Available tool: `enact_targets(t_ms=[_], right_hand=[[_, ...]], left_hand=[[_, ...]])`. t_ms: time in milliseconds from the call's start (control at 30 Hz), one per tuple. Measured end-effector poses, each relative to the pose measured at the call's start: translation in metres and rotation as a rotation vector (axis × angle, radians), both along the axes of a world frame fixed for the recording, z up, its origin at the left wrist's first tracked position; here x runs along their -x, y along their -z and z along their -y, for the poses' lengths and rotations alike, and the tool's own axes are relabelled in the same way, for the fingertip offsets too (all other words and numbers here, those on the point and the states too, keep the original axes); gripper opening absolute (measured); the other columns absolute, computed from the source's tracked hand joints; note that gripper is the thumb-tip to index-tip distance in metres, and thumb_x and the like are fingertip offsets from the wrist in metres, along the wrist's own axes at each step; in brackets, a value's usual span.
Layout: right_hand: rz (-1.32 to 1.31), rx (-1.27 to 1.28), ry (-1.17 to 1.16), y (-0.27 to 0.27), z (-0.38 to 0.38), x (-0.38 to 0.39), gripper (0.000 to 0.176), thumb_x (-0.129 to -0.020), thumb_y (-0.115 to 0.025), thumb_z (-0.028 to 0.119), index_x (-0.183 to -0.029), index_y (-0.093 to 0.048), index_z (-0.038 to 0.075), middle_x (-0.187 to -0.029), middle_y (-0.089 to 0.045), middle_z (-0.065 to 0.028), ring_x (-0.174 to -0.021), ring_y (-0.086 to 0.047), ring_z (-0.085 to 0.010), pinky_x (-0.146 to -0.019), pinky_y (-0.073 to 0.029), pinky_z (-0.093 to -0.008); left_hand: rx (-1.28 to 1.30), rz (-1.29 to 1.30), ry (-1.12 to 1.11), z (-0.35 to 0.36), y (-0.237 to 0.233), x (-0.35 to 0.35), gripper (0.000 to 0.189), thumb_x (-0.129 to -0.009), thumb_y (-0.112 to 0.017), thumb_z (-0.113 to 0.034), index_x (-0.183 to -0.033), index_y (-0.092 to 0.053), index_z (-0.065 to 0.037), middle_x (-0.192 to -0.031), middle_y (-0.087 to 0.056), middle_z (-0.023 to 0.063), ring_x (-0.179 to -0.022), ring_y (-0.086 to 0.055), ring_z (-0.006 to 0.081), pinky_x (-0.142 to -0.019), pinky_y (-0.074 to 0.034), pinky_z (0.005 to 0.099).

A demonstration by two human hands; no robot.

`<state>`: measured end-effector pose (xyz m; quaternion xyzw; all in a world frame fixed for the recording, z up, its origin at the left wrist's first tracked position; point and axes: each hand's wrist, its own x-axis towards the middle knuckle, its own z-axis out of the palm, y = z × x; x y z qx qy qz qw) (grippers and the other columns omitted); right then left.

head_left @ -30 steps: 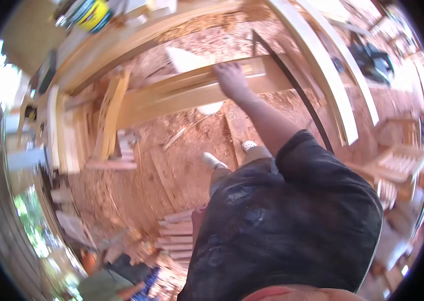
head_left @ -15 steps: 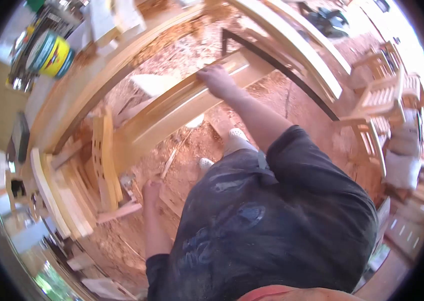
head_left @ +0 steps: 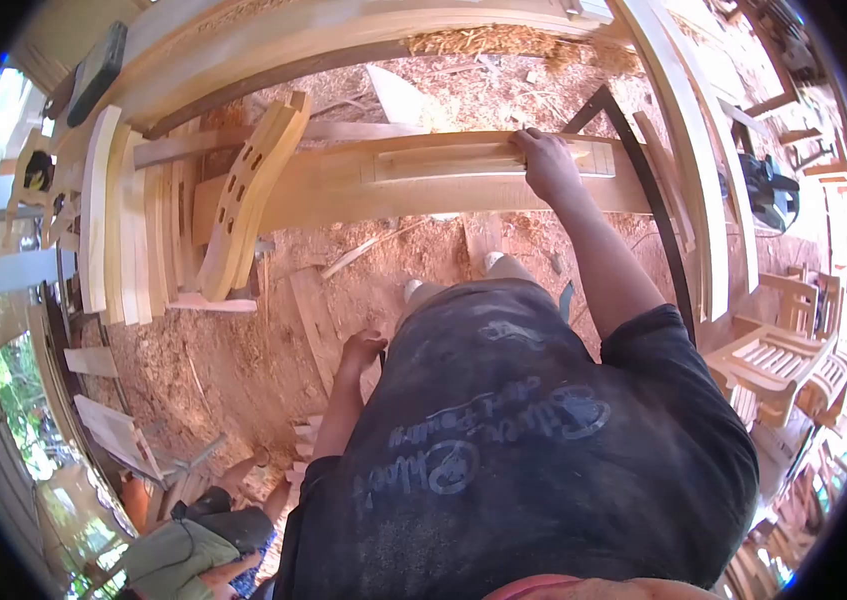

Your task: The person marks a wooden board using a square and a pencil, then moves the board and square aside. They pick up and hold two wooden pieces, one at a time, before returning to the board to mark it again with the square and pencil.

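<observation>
A wide wooden board [head_left: 333, 200] lies across the view in front of me, with a slim wooden piece [head_left: 423, 162] on its upper side. My right hand [head_left: 548, 165] is closed over the right part of that slim piece, its fingers pressed at the far edge. My left hand [head_left: 363, 348] hangs low beside my shirt, fingers curled around something dark that I cannot make out. A slotted curved wooden part [head_left: 248, 200] stands across the board's left end. Close to the right end runs a dark angled bar [head_left: 655, 190].
Stacked wood strips [head_left: 123, 230] are at the left. Long beams [head_left: 688, 150] extend at the right, with wooden chairs [head_left: 768, 360] beyond. Shavings cover the floor [head_left: 203, 350]. Another person [head_left: 193, 550] is at the lower left.
My view has turned, so the board now lies nearly level. The other person has come into view. My right hand still rests at the board; my left hand stays low.
</observation>
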<state>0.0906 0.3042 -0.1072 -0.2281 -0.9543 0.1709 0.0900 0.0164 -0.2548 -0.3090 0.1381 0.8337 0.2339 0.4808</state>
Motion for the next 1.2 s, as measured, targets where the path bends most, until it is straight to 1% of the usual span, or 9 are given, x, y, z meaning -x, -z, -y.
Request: enact_targets(t_ms=[133,233,333,433,533,633,833,967,1200], right_hand=[[0.031,0.022,-0.014,-0.006,-0.001,0.002,0.036,-0.088,-0.057,-0.004,-0.117,-0.070,0.012,-0.115,-0.070,-0.0120,-0.112,-0.067,-0.0372,-0.098,-0.052,-0.0496],[0.069,0.047,-0.007,-0.010,-0.002,0.005,0.037,-0.088,-0.056,-0.005,-0.119,-0.070,0.011,-0.119,-0.071,-0.0140,-0.112,-0.068,-0.0390,-0.097,-0.053,-0.0508],[0.108,0.063,0.016,-0.014,-0.001,0.005,0.038,-0.089,-0.056,-0.005,-0.121,-0.071,0.010,-0.117,-0.072,-0.0154,-0.110,-0.069,-0.0396,-0.098,-0.053,-0.0513],[0.087,0.004,-0.007,-0.010,-0.003,0.003,0.036,-0.089,-0.058,-0.004,-0.121,-0.071,0.010,-0.117,-0.072,-0.0160,-0.110,-0.069,-0.0394,-0.097,-0.053,-0.0515],[0.096,0.029,-0.007,-0.014,-0.001,0.004,0.038,-0.089,-0.059,-0.004,-0.122,-0.070,0.010,-0.117,-0.073,-0.0163,-0.111,-0.069,-0.0385,-0.099,-0.052,-0.0511],[0.132,0.002,0.004,-0.014,-0.002,0.004,0.037,-0.088,-0.068,0.001,-0.124,-0.069,0.010,-0.118,-0.073,-0.0156,-0.112,-0.069,-0.0374,-0.100,-0.051,-0.0506],[0.089,0.018,0.010,-0.010,-0.004,0.002,0.051,-0.080,-0.087,0.018,-0.127,-0.069,0.010,-0.121,-0.073,-0.0142,-0.116,-0.068,-0.0361,-0.103,-0.050,-0.0489],[0.035,0.030,0.071,-0.034,0.009,0.003,0.052,-0.080,-0.088,0.021,-0.127,-0.068,0.010,-0.123,-0.073,-0.0139,-0.119,-0.066,-0.0375,-0.107,-0.046,-0.0492],[-0.229,0.029,0.100,-0.052,0.034,-0.009,0.035,-0.092,-0.081,0.028,-0.117,-0.070,0.007,-0.110,-0.074,-0.0179,-0.109,-0.068,-0.0396,-0.094,-0.052,-0.0498]], left_hand=[[-0.082,-0.011,-0.185,0.029,0.013,-0.021,0.049,-0.090,-0.077,-0.044,-0.120,-0.077,-0.005,-0.126,-0.075,0.0147,-0.119,-0.071,0.0303,-0.102,-0.053,0.0373],[-0.059,-0.084,-0.200,0.029,0.015,-0.024,0.048,-0.090,-0.077,-0.043,-0.119,-0.078,-0.006,-0.123,-0.077,0.0138,-0.117,-0.072,0.0297,-0.101,-0.054,0.0373],[-0.001,-0.030,-0.253,0.004,-0.029,-0.021,0.047,-0.089,-0.078,-0.043,-0.119,-0.078,-0.007,-0.119,-0.078,0.0142,-0.114,-0.073,0.0300,-0.098,-0.055,0.0378],[0.010,-0.146,-0.111,-0.001,-0.025,-0.013,0.046,-0.087,-0.079,-0.041,-0.118,-0.078,-0.007,-0.114,-0.078,0.0155,-0.110,-0.074,0.0301,-0.094,-0.056,0.0375],[-0.003,-0.085,-0.191,0.003,-0.014,-0.007,0.046,-0.085,-0.080,-0.040,-0.117,-0.078,-0.007,-0.112,-0.078,0.0155,-0.107,-0.075,0.0303,-0.094,-0.056,0.0369],[-0.012,-0.108,-0.119,0.004,-0.012,0.002,0.046,-0.084,-0.082,-0.040,-0.116,-0.078,-0.007,-0.110,-0.078,0.0156,-0.105,-0.075,0.0302,-0.093,-0.056,0.0369],[-0.096,-0.139,-0.173,-0.002,-0.019,0.015,0.045,-0.084,-0.083,-0.038,-0.113,-0.078,-0.005,-0.107,-0.079,0.0174,-0.101,-0.076,0.0297,-0.090,-0.058,0.0385],[-0.063,-0.159,-0.117,-0.008,-0.012,0.021,0.046,-0.084,-0.083,-0.038,-0.115,-0.078,-0.004,-0.108,-0.079,0.0177,-0.104,-0.076,0.0292,-0.093,-0.058,0.0380],[-0.036,-0.119,-0.133,-0.024,-0.029,0.021,0.048,-0.083,-0.083,-0.038,-0.118,-0.078,-0.005,-0.111,-0.079,0.0188,-0.107,-0.076,0.0298,-0.097,-0.058,0.0385]])
